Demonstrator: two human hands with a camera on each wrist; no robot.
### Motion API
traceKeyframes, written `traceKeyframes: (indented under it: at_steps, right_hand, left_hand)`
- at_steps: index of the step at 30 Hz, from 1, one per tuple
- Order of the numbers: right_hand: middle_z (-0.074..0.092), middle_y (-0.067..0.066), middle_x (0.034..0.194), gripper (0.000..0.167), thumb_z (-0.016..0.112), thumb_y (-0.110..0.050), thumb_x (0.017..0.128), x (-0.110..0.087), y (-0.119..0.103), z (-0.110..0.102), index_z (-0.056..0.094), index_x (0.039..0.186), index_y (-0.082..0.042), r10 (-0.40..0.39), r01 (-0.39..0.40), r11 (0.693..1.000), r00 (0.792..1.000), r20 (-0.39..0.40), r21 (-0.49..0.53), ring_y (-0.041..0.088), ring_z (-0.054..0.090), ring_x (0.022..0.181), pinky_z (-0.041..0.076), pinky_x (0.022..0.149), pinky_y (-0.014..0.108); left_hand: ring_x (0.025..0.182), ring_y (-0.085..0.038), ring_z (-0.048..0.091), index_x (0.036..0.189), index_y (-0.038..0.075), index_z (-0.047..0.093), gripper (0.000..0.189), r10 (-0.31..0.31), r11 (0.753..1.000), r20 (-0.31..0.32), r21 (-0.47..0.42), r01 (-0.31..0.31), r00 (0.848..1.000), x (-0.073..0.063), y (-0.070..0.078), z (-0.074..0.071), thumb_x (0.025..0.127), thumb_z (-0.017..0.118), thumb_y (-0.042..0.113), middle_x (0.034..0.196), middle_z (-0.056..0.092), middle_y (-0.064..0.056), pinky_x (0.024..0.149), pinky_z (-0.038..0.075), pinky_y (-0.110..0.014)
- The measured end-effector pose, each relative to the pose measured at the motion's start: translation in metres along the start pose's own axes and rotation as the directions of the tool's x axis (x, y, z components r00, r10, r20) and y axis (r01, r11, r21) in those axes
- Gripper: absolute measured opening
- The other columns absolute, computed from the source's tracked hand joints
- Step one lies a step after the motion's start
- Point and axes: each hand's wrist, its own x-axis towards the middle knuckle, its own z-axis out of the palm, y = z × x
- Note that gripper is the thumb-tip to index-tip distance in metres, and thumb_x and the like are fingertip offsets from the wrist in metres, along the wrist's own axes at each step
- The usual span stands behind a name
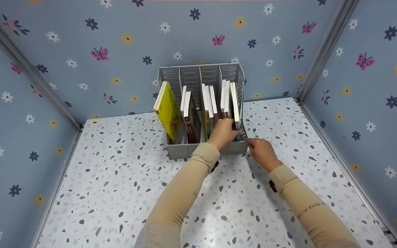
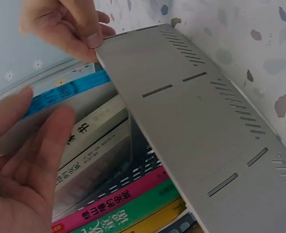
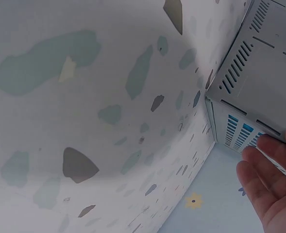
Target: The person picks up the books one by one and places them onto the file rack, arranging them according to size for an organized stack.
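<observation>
A grey file rack [image 1: 177, 151] with several compartments stands upright, holding books. My left hand [image 1: 223, 132] reaches into its rightmost compartment. In the left wrist view, that hand's thumb and fingers pinch a blue-spined book [image 2: 67, 92] near the rack's side wall. Two pale-spined books [image 2: 96, 128] stand beside it in the same compartment. My right hand [image 1: 262, 151] grips the front right corner of the rack, its thumb and fingers at the edge in the right wrist view. The fingertips of my left hand are partly hidden among the books in the head view.
A yellow book [image 1: 169, 112] leans in the leftmost compartment, and dark-covered books [image 1: 193, 122] fill the second. The third holds thin books, one with a pink spine [image 2: 113, 204]. Flower-patterned walls [image 1: 198, 34] enclose the speckled tabletop [image 1: 122, 186] behind and at both sides.
</observation>
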Motion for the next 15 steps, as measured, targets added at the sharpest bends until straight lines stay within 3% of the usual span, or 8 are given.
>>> traceKeyframes:
  at_steps: [4, 7, 12, 15]
  right_hand:
    - [0.082, 0.019, 0.111, 0.028, 0.062, 0.003, 0.103, 0.000, 0.001, 0.000, 0.079, 0.125, -0.002, 0.005, -0.005, 1.000, 1.000, 0.009, -0.006, 0.038, 0.079, 0.100, 0.063, 0.092, 0.054]
    - [0.082, 0.018, 0.111, 0.028, 0.062, 0.003, 0.103, -0.001, 0.001, 0.000, 0.079, 0.126, -0.002, 0.012, -0.012, 1.000, 1.000, 0.011, -0.005, 0.037, 0.079, 0.099, 0.063, 0.091, 0.053]
    - [0.082, 0.017, 0.106, 0.027, 0.061, 0.002, 0.103, 0.001, 0.000, 0.000, 0.080, 0.122, -0.004, 0.030, -0.030, 1.000, 0.999, 0.021, 0.007, 0.035, 0.078, 0.094, 0.063, 0.088, 0.053]
    - [0.082, 0.016, 0.107, 0.026, 0.062, 0.002, 0.104, 0.000, -0.001, 0.000, 0.080, 0.122, -0.004, 0.033, -0.033, 0.999, 0.999, 0.026, 0.001, 0.035, 0.078, 0.095, 0.063, 0.088, 0.052]
  left_hand:
    - [0.063, -0.017, 0.064, 0.101, 0.003, 0.080, 0.021, 0.019, 1.000, -0.117, 0.024, -0.016, 0.993, -0.001, 0.003, 0.003, 0.103, 0.078, 0.024, 0.086, 0.078, -0.013, 0.060, 0.047, -0.029]
    - [0.070, -0.021, 0.073, 0.099, 0.003, 0.081, 0.024, 0.039, 0.994, -0.170, 0.103, -0.022, 0.985, 0.001, 0.005, 0.006, 0.102, 0.079, 0.027, 0.087, 0.080, -0.013, 0.062, 0.054, -0.032]
    - [0.081, -0.027, 0.081, 0.096, 0.005, 0.081, 0.029, 0.057, 0.963, -0.221, 0.268, 0.005, 0.974, 0.004, 0.005, 0.014, 0.102, 0.078, 0.034, 0.091, 0.083, -0.012, 0.070, 0.064, -0.040]
    - [0.076, -0.027, 0.081, 0.094, 0.006, 0.082, 0.032, 0.103, 0.940, -0.266, 0.342, -0.006, 0.959, 0.003, 0.004, 0.018, 0.104, 0.075, 0.036, 0.088, 0.083, -0.012, 0.067, 0.066, -0.040]
